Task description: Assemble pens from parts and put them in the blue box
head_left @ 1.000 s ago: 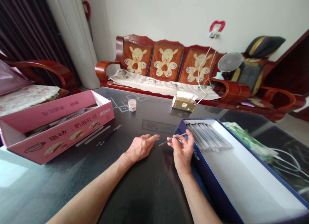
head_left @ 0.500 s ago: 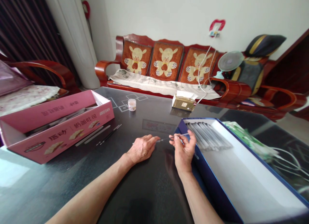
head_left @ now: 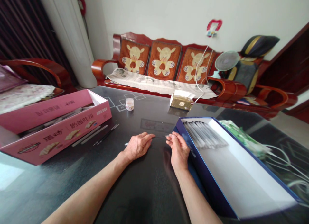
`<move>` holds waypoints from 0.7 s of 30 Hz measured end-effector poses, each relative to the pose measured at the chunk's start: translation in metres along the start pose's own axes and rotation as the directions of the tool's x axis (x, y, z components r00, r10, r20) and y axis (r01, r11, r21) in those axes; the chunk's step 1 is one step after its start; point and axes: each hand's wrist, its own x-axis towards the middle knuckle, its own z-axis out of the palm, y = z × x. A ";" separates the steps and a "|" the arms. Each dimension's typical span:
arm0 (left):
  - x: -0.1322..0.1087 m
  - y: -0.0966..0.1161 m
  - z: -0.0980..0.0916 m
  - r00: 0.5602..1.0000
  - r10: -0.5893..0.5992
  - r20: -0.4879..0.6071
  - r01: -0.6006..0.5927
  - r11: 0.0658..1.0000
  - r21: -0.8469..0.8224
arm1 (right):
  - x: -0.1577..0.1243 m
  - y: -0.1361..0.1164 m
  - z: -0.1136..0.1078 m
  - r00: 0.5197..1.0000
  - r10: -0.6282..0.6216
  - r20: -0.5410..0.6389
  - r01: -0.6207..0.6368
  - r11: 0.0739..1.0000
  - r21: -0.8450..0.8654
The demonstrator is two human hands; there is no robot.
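Pinching the thin dark rod [head_left: 159,137] at its right end, the right hand [head_left: 178,149] sits at centre frame with thumb and forefinger closed on it. The other fingers are folded in.

Change over the last second: this hand has travelled left. The rod, earlier free in the air with its tip short of the other hand, now runs right up to the left hand [head_left: 138,146]. Only a short length shows between the two hands.

The left hand lies knuckles-up on the dark glossy table [head_left: 145,192], forefinger stretched along the rod. A clear plastic tube [head_left: 126,143] now pokes out from its left side. Whether those fingers clamp the tube or only rest on it, I cannot tell.

Judgement: the rod appears to be sliding into that tube, part of the way in.

Just right of the right hand stands the blue-walled, white-lined box [head_left: 205,180], with a row of clear pens [head_left: 205,138] at its far end. Loose thin sticks [head_left: 101,135] lie left of centre, beside the long pink cardboard box [head_left: 60,129].
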 end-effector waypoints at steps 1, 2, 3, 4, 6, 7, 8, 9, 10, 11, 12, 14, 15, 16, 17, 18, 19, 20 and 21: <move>0.000 0.001 0.000 1.000 0.009 0.009 -0.009 1.000 -0.006 | -0.001 0.000 0.001 1.000 0.012 0.005 -0.012 1.000 0.012; -0.001 0.001 0.001 1.000 0.020 0.019 -0.020 1.000 -0.017 | -0.003 0.000 0.003 1.000 0.022 0.010 -0.022 1.000 0.021; -0.001 0.002 0.002 0.999 0.032 0.024 -0.032 0.999 -0.033 | -0.005 0.000 0.005 0.999 0.032 0.018 -0.033 0.999 0.021; -0.001 0.003 0.002 0.999 0.042 0.021 -0.041 0.998 -0.054 | -0.008 0.000 0.007 0.999 0.045 0.028 -0.046 0.999 0.010; 0.000 0.005 0.003 0.999 0.044 -0.001 -0.043 0.994 -0.097 | -0.015 0.001 0.012 0.995 0.082 0.062 -0.079 0.995 -0.055; 0.000 0.005 0.004 0.999 0.037 -0.019 -0.039 0.993 -0.115 | -0.018 0.002 0.014 0.991 0.097 0.089 -0.087 0.990 -0.108; 0.001 0.005 0.004 0.999 0.028 -0.037 -0.033 0.991 -0.130 | -0.022 0.003 0.015 0.986 0.102 0.131 -0.079 0.982 -0.173; 0.001 0.004 0.005 0.998 0.022 -0.053 -0.029 0.989 -0.143 | -0.025 0.005 0.016 0.979 0.089 0.185 -0.042 0.969 -0.245; 0.001 0.003 0.005 0.998 0.020 -0.064 -0.029 0.988 -0.153 | -0.028 0.007 0.016 0.966 0.054 0.251 0.029 0.949 -0.314; 0.001 0.002 0.006 0.997 0.020 -0.073 -0.031 0.987 -0.158 | -0.030 0.008 0.016 0.947 -0.002 0.322 0.129 0.918 -0.374; 0.001 0.001 0.006 0.996 0.019 -0.081 -0.031 0.987 -0.156 | -0.031 0.009 0.016 0.920 -0.072 0.386 0.243 0.875 -0.418; 0.001 -0.001 0.007 0.995 0.005 -0.100 -0.017 0.992 -0.124 | -0.031 0.009 0.014 0.855 -0.213 0.473 0.450 0.757 -0.473; 0.000 -0.002 0.007 0.994 -0.005 -0.107 -0.006 0.995 -0.097 | -0.030 0.007 0.013 0.827 -0.266 0.495 0.522 0.691 -0.500; 0.000 -0.003 0.008 0.994 -0.012 -0.112 0.004 0.998 -0.068 | -0.029 0.004 0.011 0.807 -0.297 0.511 0.570 0.621 -0.538; -0.001 -0.003 0.008 0.993 -0.015 -0.113 0.011 0.999 -0.040 | -0.026 0.000 0.009 0.793 -0.311 0.523 0.600 0.543 -0.588; -0.001 -0.004 0.008 0.994 -0.015 -0.112 0.013 1.000 -0.017 | -0.023 -0.005 0.006 0.788 -0.311 0.532 0.615 0.453 -0.646; -0.001 -0.004 0.008 0.994 -0.012 -0.111 0.012 1.000 0.000 | -0.020 -0.010 0.003 0.789 -0.300 0.536 0.614 0.352 -0.706; -0.001 -0.004 0.008 0.994 -0.009 -0.113 0.010 1.000 0.011 | -0.017 -0.015 -0.001 0.798 -0.282 0.533 0.597 0.244 -0.764; -0.001 -0.005 0.008 0.993 -0.009 -0.118 0.011 1.000 0.019 | -0.013 -0.019 -0.004 0.811 -0.259 0.524 0.568 0.138 -0.811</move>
